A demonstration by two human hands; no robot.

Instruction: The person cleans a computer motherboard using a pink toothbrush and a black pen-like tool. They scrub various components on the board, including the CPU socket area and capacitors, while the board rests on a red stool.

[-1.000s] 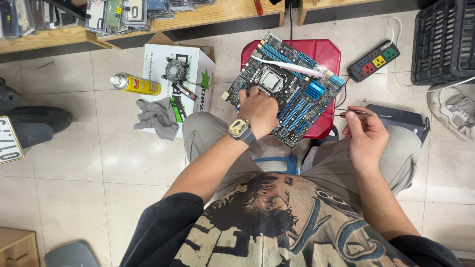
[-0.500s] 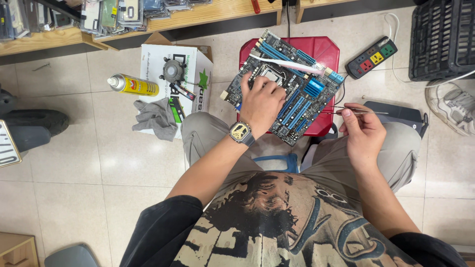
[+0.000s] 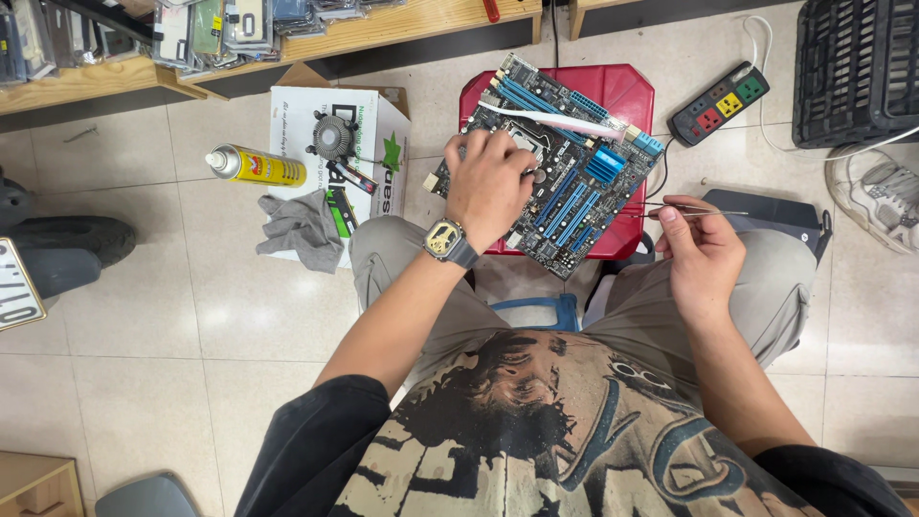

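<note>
One motherboard (image 3: 565,163), dark with blue slots, lying tilted on a red stool (image 3: 627,91); its left corner overhangs the stool's left edge, its near corner reaches the stool's near edge; the far and right parts of the red seat show bare beside it. Left hand (image 3: 488,182): palm down, fingers bent and pressed onto the board's left half, over the socket area; a wristwatch (image 3: 448,241) sits on that wrist. Right hand (image 3: 704,254): held off the board, just right of the stool's near right corner, thumb and forefinger pinching thin metal tweezers (image 3: 694,211) that lie level, tips pointing right, clear of the board. One white strip (image 3: 555,120) lying across the board's far portion. One power strip (image 3: 720,102), dark with coloured sockets, on the floor just right of the stool, apart from it. One black crate (image 3: 857,72) at far right; one white shoe (image 3: 881,196) below it near the frame edge. One white carton (image 3: 383,144) left of the stool, close to its edge, carrying a round cooler fan (image 3: 332,136); one grey cloth (image 3: 302,230) draped at its near edge; one yellow spray can (image 3: 254,165) lying on the tiles further left. One wooden shelf edge (image 3: 115,81) along the far side. Open tile floor (image 3: 191,335) at near left, between the carton and the person's knee.
</note>
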